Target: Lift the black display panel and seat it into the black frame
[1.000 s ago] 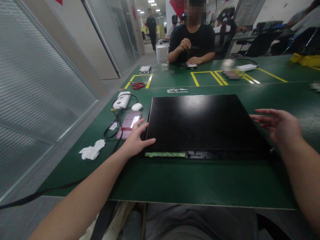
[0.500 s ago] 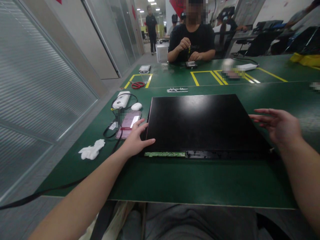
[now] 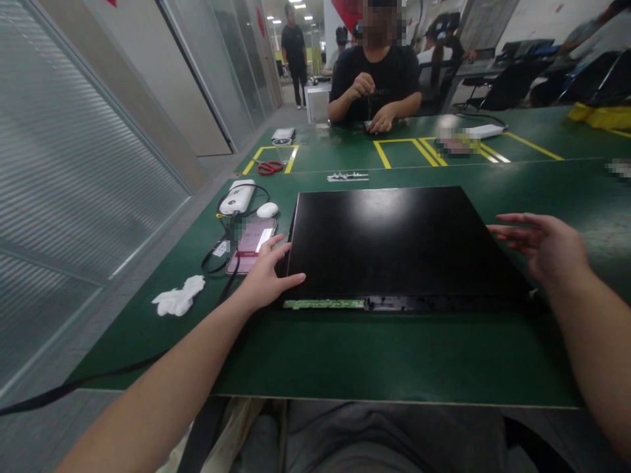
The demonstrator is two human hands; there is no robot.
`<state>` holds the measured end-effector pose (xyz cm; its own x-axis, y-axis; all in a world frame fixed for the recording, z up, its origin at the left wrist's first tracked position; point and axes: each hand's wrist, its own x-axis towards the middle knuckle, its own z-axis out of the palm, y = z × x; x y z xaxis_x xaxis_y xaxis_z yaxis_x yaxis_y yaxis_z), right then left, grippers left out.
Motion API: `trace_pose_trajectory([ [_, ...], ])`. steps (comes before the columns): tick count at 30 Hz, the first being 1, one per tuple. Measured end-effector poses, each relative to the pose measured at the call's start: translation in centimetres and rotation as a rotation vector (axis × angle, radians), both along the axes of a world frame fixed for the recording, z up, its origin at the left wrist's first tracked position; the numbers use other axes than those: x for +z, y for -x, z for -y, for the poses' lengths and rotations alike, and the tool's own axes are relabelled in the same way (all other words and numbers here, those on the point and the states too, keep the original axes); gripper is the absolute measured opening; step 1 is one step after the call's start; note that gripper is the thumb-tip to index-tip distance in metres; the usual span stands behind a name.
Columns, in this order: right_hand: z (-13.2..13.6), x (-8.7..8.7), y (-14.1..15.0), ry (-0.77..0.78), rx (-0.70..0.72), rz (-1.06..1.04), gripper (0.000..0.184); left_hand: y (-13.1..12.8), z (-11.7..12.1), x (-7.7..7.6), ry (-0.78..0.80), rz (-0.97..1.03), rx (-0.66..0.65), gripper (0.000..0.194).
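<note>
A large black display panel (image 3: 394,243) lies flat on the green table, its long bare edge toward me. A green circuit strip (image 3: 323,304) runs along the left part of that edge. At the panel's left side is my left hand (image 3: 269,272), fingers spread, the thumb reaching over the near left corner. The fingertips rest at the side edge; how firmly they press, I cannot tell. My right hand (image 3: 555,246) is at the right side with fingers stretched out and tips close to the edge. Whether they touch it is unclear.
Left of the panel lie a phone (image 3: 252,244), a white power bank (image 3: 237,197) with a black cable, a white mouse-like object (image 3: 267,210) and crumpled tissue (image 3: 179,296). Red scissors (image 3: 269,168) and white strips (image 3: 348,177) lie beyond. A person (image 3: 375,85) works across the table.
My hands and the panel hold nearly the same pose; the view has shifted slightly. Across the table, the person's lower hand has moved over the small object there.
</note>
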<state>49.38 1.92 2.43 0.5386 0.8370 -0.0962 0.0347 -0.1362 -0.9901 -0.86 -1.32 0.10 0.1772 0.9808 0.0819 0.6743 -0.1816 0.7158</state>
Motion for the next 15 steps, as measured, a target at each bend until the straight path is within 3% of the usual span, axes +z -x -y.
trace_pose_trajectory([
  [15, -0.04, -0.16, 0.22, 0.068, 0.056, 0.057, 0.031, 0.10, 0.08, -0.03, 0.039, 0.124, 0.022, 0.075],
])
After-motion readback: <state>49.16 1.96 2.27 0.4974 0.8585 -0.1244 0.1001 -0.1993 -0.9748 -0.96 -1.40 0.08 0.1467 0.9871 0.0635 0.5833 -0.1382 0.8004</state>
